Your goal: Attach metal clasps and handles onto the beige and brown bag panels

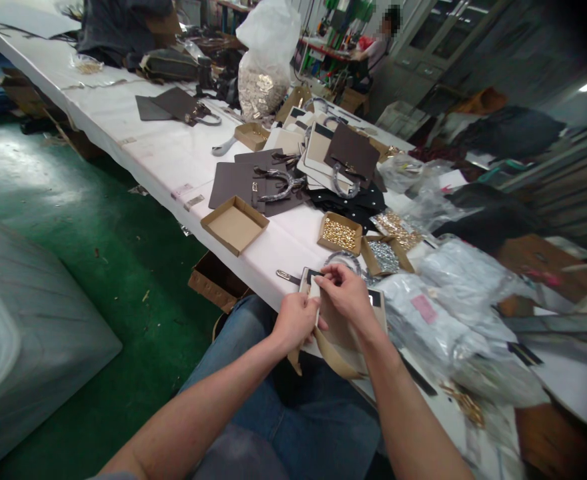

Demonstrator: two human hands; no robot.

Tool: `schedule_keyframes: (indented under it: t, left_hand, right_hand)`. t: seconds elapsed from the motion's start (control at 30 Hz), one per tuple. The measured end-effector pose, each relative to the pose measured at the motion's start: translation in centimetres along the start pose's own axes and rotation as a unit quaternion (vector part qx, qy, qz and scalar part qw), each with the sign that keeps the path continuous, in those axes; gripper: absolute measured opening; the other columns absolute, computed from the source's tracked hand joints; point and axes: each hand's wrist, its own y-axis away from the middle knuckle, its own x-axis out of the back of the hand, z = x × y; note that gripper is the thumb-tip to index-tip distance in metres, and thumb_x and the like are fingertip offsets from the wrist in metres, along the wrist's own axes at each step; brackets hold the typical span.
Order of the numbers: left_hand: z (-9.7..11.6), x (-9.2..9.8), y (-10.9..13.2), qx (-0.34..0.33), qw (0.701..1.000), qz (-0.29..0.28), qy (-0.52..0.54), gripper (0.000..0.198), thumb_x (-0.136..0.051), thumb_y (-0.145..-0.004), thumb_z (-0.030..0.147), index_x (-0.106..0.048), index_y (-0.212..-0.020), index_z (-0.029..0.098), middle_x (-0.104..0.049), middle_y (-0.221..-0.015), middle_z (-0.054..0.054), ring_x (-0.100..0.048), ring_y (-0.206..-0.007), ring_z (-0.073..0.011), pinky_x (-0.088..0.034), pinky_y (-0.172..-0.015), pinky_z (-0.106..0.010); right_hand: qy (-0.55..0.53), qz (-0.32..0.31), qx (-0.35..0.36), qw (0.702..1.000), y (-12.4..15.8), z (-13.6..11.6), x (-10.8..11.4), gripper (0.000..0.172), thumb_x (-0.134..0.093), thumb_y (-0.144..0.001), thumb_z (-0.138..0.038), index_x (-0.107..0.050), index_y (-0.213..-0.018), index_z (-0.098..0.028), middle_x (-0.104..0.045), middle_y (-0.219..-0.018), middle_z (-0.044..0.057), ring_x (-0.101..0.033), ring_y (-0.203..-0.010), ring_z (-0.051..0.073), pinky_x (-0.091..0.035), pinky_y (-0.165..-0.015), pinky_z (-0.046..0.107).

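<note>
A beige bag panel (337, 330) lies at the table's near edge, over my lap. My left hand (296, 321) is closed round its left edge. The fingers of my right hand (346, 293) pinch a pale strip (315, 291) at that same edge, close to my left fingertips. Below my hands, a tan strap (341, 363) hangs in a curve. A dark tab with a metal buckle (286, 275) sticks out to the left of the panel. Behind my right hand is a plastic-wrapped handle (342, 260). My fingers partly hide the strip.
Beyond the panel stand boxes of gold hardware (340, 233) and silver hardware (384, 256). A shallow cardboard box (234, 225) sits near the left table edge. Dark bag panels (236, 183) are piled behind it. Plastic-bagged pieces (413, 317) crowd the right. Another person (377, 50) sits far back.
</note>
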Motion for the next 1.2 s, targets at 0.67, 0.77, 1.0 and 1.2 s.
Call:
schedule_keyframes:
  t: [0.67,0.77,1.0,1.2]
  left_hand:
    - [0.5,-0.3,1.0,0.030,0.998,-0.041,0.043,0.032,-0.061,-0.104,0.040,-0.069,-0.087,0.014,-0.077,-0.067,-0.009,-0.071,-0.049,-0.0191,-0.054,-0.047,-0.024]
    - [0.6,-0.3,1.4,0.037,0.998,-0.028,0.032,0.031,-0.065,-0.104,0.041,-0.068,-0.089,0.014,-0.071,-0.059,-0.005,-0.066,-0.044,-0.0160,-0.048,-0.044,-0.021]
    - [-0.3,-0.4,1.7,0.024,0.999,-0.026,0.014,0.034,-0.058,-0.109,0.044,-0.069,-0.104,0.013,-0.073,-0.064,-0.005,-0.069,-0.048,-0.0167,-0.046,-0.045,-0.020]
    - [-0.4,-0.6,3.0,-0.019,1.000,-0.017,-0.013,0.030,-0.049,-0.113,0.042,-0.065,-0.107,0.017,-0.083,-0.086,-0.010,-0.069,-0.053,-0.0157,-0.051,-0.050,-0.022]
  right_hand:
    - [0.054,-0.185,0.017,0.981,-2.3,0.0,2.4,0.038,-0.092,-0.081,-0.051,-0.085,-0.107,-0.024,-0.071,-0.088,0.002,-0.061,-0.077,0.021,-0.050,-0.073,0.036]
    - [0.059,-0.191,0.042,0.979,-2.3,-0.3,2.7,0.036,-0.091,-0.083,-0.051,-0.085,-0.107,-0.024,-0.072,-0.090,0.003,-0.061,-0.078,0.021,-0.052,-0.074,0.037]
    - [0.106,-0.209,0.140,0.962,-2.4,-1.2,3.3,0.053,-0.087,-0.087,-0.041,-0.082,-0.139,-0.033,-0.073,-0.149,0.009,-0.068,-0.091,0.023,-0.060,-0.078,0.040]
    - [0.110,-0.204,0.138,0.963,-2.3,0.0,3.4,0.055,-0.086,-0.088,-0.041,-0.083,-0.142,-0.032,-0.082,-0.123,0.006,-0.070,-0.092,0.024,-0.060,-0.085,0.040]
